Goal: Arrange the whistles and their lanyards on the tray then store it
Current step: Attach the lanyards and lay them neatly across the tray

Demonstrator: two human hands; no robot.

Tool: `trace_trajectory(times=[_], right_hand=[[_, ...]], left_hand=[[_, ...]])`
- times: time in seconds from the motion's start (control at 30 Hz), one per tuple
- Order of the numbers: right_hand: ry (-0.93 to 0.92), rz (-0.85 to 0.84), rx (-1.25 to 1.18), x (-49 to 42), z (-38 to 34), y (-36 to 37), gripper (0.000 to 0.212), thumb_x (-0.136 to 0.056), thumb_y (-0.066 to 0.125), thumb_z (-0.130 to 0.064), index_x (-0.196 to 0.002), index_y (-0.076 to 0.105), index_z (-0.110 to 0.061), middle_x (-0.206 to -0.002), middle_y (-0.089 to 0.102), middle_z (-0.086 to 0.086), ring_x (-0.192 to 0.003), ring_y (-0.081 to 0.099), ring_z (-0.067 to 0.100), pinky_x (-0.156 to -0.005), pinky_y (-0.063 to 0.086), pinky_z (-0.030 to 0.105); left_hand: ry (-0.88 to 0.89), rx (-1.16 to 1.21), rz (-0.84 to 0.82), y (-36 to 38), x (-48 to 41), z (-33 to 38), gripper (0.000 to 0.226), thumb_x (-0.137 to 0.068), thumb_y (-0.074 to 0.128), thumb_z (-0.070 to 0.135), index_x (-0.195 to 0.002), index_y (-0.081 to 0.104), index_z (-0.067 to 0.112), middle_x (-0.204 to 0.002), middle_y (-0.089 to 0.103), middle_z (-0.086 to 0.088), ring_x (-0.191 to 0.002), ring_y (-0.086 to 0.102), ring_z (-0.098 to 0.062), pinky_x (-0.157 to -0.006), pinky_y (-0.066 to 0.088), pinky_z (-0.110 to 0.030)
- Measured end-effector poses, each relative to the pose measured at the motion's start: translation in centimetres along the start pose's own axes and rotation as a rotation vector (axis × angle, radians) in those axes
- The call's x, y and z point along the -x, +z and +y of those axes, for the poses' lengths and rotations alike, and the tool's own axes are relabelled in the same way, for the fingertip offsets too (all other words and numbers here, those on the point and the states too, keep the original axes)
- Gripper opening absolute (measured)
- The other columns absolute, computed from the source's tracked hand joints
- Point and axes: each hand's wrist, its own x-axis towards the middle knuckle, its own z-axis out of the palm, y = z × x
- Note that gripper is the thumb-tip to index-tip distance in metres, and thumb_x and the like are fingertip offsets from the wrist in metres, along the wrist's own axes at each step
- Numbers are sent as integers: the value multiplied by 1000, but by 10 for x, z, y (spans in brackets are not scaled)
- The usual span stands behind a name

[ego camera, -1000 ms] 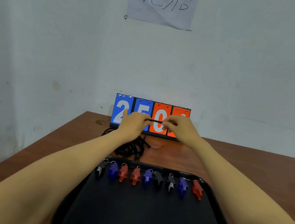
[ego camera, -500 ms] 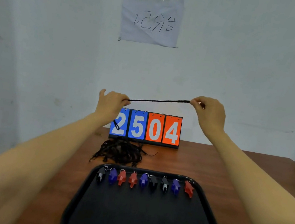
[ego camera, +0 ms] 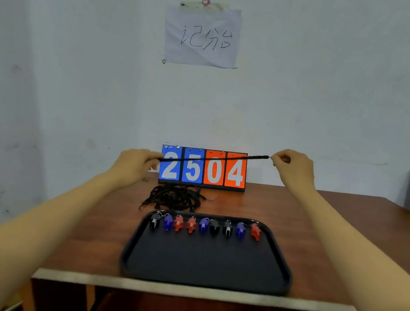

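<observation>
The left hand (ego camera: 134, 164) and right hand (ego camera: 292, 167) have drawn apart, pulling the lanyard (ego camera: 214, 158) straight between them.

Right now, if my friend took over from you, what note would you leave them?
Left hand pinches one end of a black lanyard, right hand the other, pulled straight in the air.
Nine whistles sit in a row at the far side of the tray.
Lanyard pile lies on the table behind the tray.
Done: whistles lined up. Left: lanyards onto the tray, then store it.
</observation>
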Motion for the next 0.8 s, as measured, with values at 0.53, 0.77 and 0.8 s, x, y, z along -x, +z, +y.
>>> trace_trajectory(times=[0.53,0.77,0.8], right_hand=[[320,-386,116,124,75,-37,12,-87,63,-13,-87,74,-9,-78,65,-3,-83,60,14,-76,46,27],[350,-495,111,140,85,-40,10,-86,65,-12,-77,70,-15,-83,68,1,-75,61,11,-76,46,27],[357,-501,105,142,87,-39,9,-85,65,-12,-78,70,-15,-84,69,2,-76,61,11,-76,45,27]], left_hand=[[-316,129,-228,43,122,-59,13,-83,63,44,-80,62,31,-84,69,12,-96,62,-18,-95,45,-43],[-379,47,-172,54,139,-58,16,-92,52,42,-88,66,37,-116,67,5,-119,52,-27,-102,36,-48],[-388,42,-151,55,139,-58,14,-92,52,41,-88,65,37,-115,67,4,-118,52,-27,-102,36,-47]])
